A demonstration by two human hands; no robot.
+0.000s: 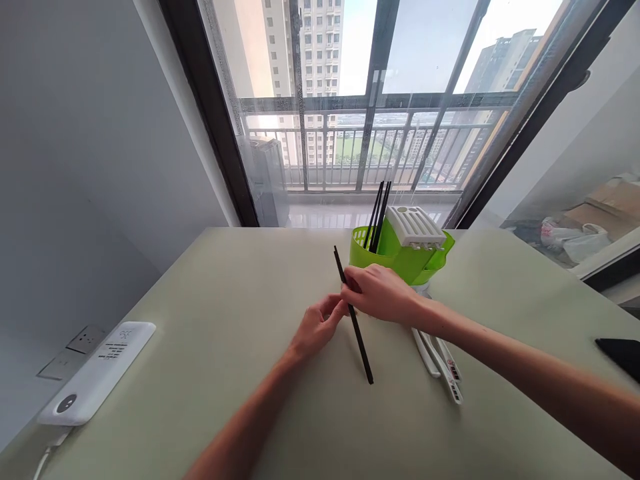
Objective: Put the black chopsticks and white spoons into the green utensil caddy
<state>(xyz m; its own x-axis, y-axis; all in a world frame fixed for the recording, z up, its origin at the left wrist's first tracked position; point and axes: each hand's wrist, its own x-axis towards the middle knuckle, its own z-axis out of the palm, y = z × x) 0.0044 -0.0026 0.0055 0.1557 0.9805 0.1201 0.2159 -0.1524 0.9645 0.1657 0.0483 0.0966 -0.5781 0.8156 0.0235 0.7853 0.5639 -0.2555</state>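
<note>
A pair of black chopsticks [362,348] slants over the table, tips away from me, with the thick ends lower right. My right hand [376,291] is closed around their upper-middle part, its fingers curled in. Just below and to the left, my left hand [320,323] pinches the chopsticks from the side, its fingertips meeting those of my right hand. Behind my hands stands a green utensil holder [361,257] with a white slotted insert [416,225] on its right. More black chopsticks [378,217] stand upright in its left section. White-handled utensils [440,363] lie partly hidden beneath my right forearm.
The pale green table [210,293] reaches to a large window with dark frames. A white power-bank-like device [107,373] with a cable lies at the left edge, by a wall socket [86,339]. A dark flat object [620,353] sits at the right edge.
</note>
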